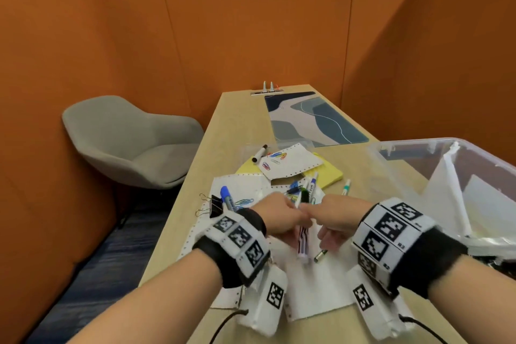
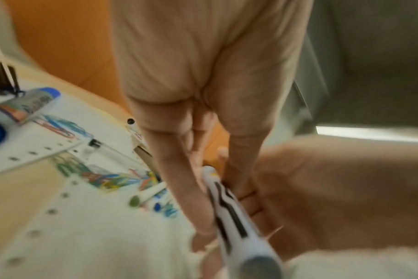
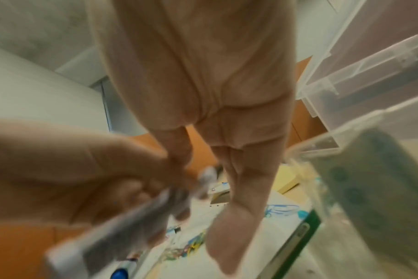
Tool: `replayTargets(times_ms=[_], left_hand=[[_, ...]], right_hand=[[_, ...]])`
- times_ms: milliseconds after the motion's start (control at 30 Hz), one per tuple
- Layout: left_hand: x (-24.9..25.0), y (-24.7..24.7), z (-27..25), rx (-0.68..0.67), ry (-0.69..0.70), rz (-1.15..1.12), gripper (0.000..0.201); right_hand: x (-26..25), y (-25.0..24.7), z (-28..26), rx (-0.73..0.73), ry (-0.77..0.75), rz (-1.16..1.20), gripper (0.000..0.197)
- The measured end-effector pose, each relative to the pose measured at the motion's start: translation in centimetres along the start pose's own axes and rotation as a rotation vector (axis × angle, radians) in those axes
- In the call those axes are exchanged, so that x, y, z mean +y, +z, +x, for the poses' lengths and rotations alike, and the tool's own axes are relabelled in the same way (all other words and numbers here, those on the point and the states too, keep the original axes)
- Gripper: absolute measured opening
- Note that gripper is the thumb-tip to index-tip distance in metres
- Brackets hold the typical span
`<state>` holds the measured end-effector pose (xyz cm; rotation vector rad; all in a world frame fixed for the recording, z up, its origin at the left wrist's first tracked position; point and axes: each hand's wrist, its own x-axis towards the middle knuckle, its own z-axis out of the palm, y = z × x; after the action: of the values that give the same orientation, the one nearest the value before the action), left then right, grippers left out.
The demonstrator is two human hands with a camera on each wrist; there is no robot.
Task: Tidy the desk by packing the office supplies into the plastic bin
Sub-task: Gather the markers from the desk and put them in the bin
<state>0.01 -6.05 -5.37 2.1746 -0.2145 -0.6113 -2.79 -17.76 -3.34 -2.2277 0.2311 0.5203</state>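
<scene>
Both our hands meet low at 6 o'clock over the papers (image 1: 315, 285): our left hand (image 1: 275, 216) has its fingers curled round a bundle of markers (image 1: 303, 234), and our right hand (image 1: 335, 218) touches it from the other side, though motion blur hides whether that hand truly grips. One white marker with black lettering (image 2: 229, 211) runs lengthwise toward us, its grey cap nearest the left wrist camera, the far tips pointing to 12 o'clock. At 3 o'clock sits the plastic bin (image 1: 396, 148) on the desk (image 1: 240, 109). Toward 11 o'clock lie a blue marker (image 1: 227, 198), a binder clip (image 1: 213, 205) and, farther off, coloured paper clips (image 1: 276, 156).
</scene>
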Motion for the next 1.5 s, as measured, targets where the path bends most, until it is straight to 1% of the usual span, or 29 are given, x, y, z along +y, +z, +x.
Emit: replayTargets(times_ms=[33, 67, 100, 133, 200, 233, 267, 300, 333, 367, 467, 567, 600, 667, 700, 767, 833, 900, 967, 1033, 1067, 1133, 1167, 1200, 1233, 1300, 1400, 1467, 1500], left_hand=[[0.4, -0.5, -0.4, -0.041, 0.034, -0.160, 0.011], [0.7, -1.2, -0.8, -0.066, 0.063, -0.248, 0.016], [1.0, -2.1, -1.0, -0.061, 0.085, -0.263, 0.019], [1.1, -3.1, -1.0, -0.009, 0.092, -0.226, 0.021], [0.7, -5.5, -0.1, 0.202, 0.025, -0.008, 0.021], [0.3, -6.7, 0.5, 0.305, -0.039, 0.183, 0.020], [-0.2, -7.5, 0.9, 0.361, -0.124, 0.428, 0.020], [-0.6, -7.9, 1.2, 0.348, -0.197, 0.664, 0.022], [-0.9, -8.0, 1.6, 0.291, -0.252, 0.832, 0.028], [-1.3, -7.8, 2.1, 0.231, -0.288, 0.907, 0.035], [-2.3, -7.2, 3.5, 0.086, -0.349, 0.915, 0.044], [-3.2, -6.6, 4.4, 0.062, -0.384, 0.832, 0.021], [-3.3, -6.6, 4.4, 0.070, -0.390, 0.783, 0.020], [-2.6, -7.0, 4.2, 0.112, -0.341, 0.558, 0.012], [-2.0, -7.3, 3.9, 0.137, -0.290, 0.385, 0.007], [-0.1, -8.3, 3.0, 0.131, -0.135, 0.062, 0.013], [2.1, -8.8, 1.9, -0.006, 0.060, -0.170, 0.022], [3.9, -8.9, 1.3, -0.160, 0.199, -0.218, 0.020], [4.9, -8.9, 1.4, -0.233, 0.233, -0.159, 0.011], [5.2, -9.4, 2.6, -0.192, 0.205, -0.121, 0.009], [5.0, -9.9, 3.5, -0.113, 0.181, -0.100, 0.009], [4.1, -11.0, 5.9, 0.122, 0.113, 0.035, 0.009], [3.6, -11.3, 7.2, 0.242, 0.071, 0.160, 0.011], [3.1, -11.5, 8.4, 0.331, 0.040, 0.296, 0.015], [2.7, -11.4, 9.5, 0.379, 0.027, 0.419, 0.021], [2.1, -11.0, 11.6, 0.377, 0.004, 0.568, 0.032], [0.8, -10.3, 14.6, 0.289, -0.023, 0.791, 0.039], [0.1, -9.9, 16.1, 0.222, -0.062, 0.864, 0.041], [-0.2, -9.8, 16.4, 0.218, -0.075, 0.887, 0.041]], right_hand=[[-0.4, -0.1, -0.1, 0.010, -0.011, 0.092, 0.030], [-0.8, -0.3, -0.1, 0.032, -0.023, 0.159, 0.029], [-1.1, -0.6, 0.1, 0.070, -0.035, 0.186, 0.027], [-1.4, -0.9, 0.4, 0.110, -0.042, 0.191, 0.025], [-1.7, -1.5, 0.9, 0.168, -0.053, 0.214, 0.026], [-1.8, -1.8, 1.3, 0.187, -0.043, 0.236, 0.028], [-2.0, -2.0, 1.4, 0.200, -0.034, 0.268, 0.028], [-2.0, -2.2, 1.4, 0.212, -0.027, 0.303, 0.027], [-2.1, -2.3, 1.4, 0.221, -0.023, 0.337, 0.026], [-2.1, -2.4, 1.4, 0.226, -0.020, 0.359, 0.024], [-2.1, -2.4, 1.6, 0.235, -0.017, 0.386, 0.015], [-2.0, -2.5, 1.8, 0.230, -0.010, 0.434, 0.015], [-1.9, -2.4, 1.9, 0.225, -0.010, 0.444, 0.017], [-1.8, -2.6, 2.1, 0.209, -0.001, 0.470, 0.022], [-1.8, -2.7, 2.2, 0.198, 0.011, 0.488, 0.025], [-2.0, -2.9, 2.2, 0.152, 0.027, 0.528, 0.029], [-2.7, -2.8, 2.1, 0.054, 0.018, 0.613, 0.032], [-3.5, -2.7, 2.2, -0.035, -0.037, 0.717, 0.041], [-4.0, -3.0, 2.2, -0.044, -0.095, 0.805, 0.037], [-4.1, -3.7, 1.9, -0.028, -0.072, 0.806, 0.020], [-4.0, -4.1, 1.6, -0.011, -0.055, 0.798, 0.014], [-3.5, -5.0, 1.3, 0.027, -0.037, 0.802, 0.005], [-3.3, -5.4, 1.3, 0.039, -0.033, 0.805, 0.004], [-2.9, -5.7, 1.3, 0.051, -0.028, 0.801, 0.009], [-2.6, -5.9, 1.5, 0.063, -0.029, 0.799, 0.014], [-2.2, -6.5, 1.6, 0.069, -0.031, 0.806, 0.015], [-1.8, -7.1, 1.7, 0.074, -0.021, 0.795, 0.013], [-1.5, -7.4, 1.9, 0.077, -0.016, 0.780, 0.012], [-1.4, -7.6, 1.9, 0.074, -0.013, 0.777, 0.011]])
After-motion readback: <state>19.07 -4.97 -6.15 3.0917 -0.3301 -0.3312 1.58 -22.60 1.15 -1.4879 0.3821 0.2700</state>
